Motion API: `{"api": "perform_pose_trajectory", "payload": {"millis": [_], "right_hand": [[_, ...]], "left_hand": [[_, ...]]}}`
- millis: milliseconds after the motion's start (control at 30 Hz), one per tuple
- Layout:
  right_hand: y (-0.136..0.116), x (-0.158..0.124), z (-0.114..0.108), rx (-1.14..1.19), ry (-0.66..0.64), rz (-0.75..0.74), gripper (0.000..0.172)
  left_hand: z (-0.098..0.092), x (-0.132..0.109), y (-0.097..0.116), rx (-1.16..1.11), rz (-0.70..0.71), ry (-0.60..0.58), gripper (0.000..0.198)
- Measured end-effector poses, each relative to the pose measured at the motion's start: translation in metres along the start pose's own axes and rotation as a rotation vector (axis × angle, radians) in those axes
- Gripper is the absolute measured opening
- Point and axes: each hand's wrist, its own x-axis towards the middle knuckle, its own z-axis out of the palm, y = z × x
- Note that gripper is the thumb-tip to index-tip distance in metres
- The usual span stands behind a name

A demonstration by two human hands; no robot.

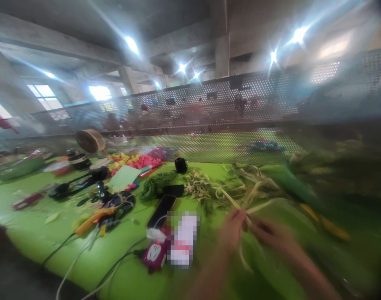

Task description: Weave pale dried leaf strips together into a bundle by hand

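Note:
My left hand [231, 231] and my right hand [271, 235] meet over the green table [46, 237], both smeared by motion. Between them run pale straw-like strands [240, 204] that lead back into a tangle of pale stalks and green leaves [252, 183]. The left hand's fingers look pinched around the strands. The right hand's fingers also seem closed near the same strands, though the blur hides the grip. A long green leaf bundle [290, 183] lies just behind the right hand.
Left of my hands lie a dark phone [161, 210], a small pink pouch [155, 253], cables, an orange-handled tool [92, 218] and a green card [124, 177]. Pink and yellow pieces [137, 160], a black cup [180, 165] and a perforated metal screen [209, 108] stand behind.

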Motion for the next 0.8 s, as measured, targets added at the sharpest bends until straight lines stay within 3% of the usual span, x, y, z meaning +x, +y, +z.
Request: {"api": "perform_pose_trajectory", "payload": {"millis": [233,367,567,700,800], "right_hand": [[0.000,0.002,0.001,-0.221,-0.053,-0.082,0.029],[-0.008,0.001,-0.005,0.050,-0.043,-0.026,0.034],[-0.012,-0.001,-0.010,0.272,0.249,0.086,0.032],[-0.017,-0.003,-0.008,0.354,0.202,0.141,0.029],[-0.019,-0.004,-0.004,0.367,0.104,0.160,0.032]], "left_hand": [[-0.001,0.004,-0.005,-0.150,-0.089,-0.051,0.038],[-0.001,0.000,0.002,-0.079,-0.080,-0.121,0.034],[0.003,-0.006,0.003,0.024,-0.127,-0.238,0.028],[0.004,-0.009,0.003,0.035,-0.220,-0.314,0.029],[0.003,-0.006,0.003,-0.061,-0.183,-0.239,0.029]]}}
